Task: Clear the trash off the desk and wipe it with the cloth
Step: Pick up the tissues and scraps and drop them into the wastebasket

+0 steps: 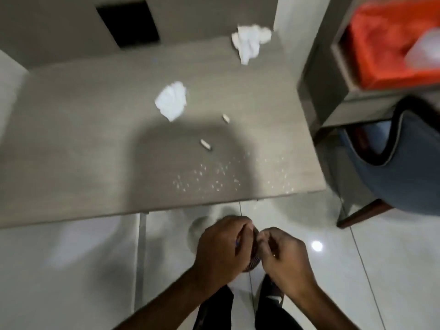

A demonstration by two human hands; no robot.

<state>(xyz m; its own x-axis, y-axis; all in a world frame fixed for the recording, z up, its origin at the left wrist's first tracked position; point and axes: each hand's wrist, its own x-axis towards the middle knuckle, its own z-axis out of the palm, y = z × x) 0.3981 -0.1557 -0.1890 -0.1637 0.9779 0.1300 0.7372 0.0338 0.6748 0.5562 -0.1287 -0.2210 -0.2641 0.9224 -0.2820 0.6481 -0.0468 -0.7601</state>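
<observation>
The desk [95, 139], a wide grey-brown slab, lies ahead of both hands and fills the middle of the view, its near edge just beyond the knuckles. The pale tiled floor [71, 270] spreads beneath the hands on all sides. Far off to the right and ahead of the right hand sits a grey bin [333, 79] lined with an orange bag [385, 44], and nearer on that side a blue chair [404, 167].

Both forearms rise from the bottom of the view and converge, so the hands meet in front of the body, below desk level. The left hand [221, 246] is curled, back upward, fingers bent in toward the right hand. The right hand [285, 253] is also curled, its fingertips pinched toward the left. Between them is a small dark round object [254, 254], mostly hidden; both hands appear to close on it, though blur makes it hard to identify.

Farthest ahead, near the desk's back edge, lies a crumpled white cloth [251, 41]. Closer, ahead and slightly left, is a crumpled white tissue [172, 100]. Two small pale scraps follow, one farther [225, 118] and one nearer [206, 145]. Nearest of all, just ahead of the hands by the desk edge, white crumbs [209, 177] are scattered.
</observation>
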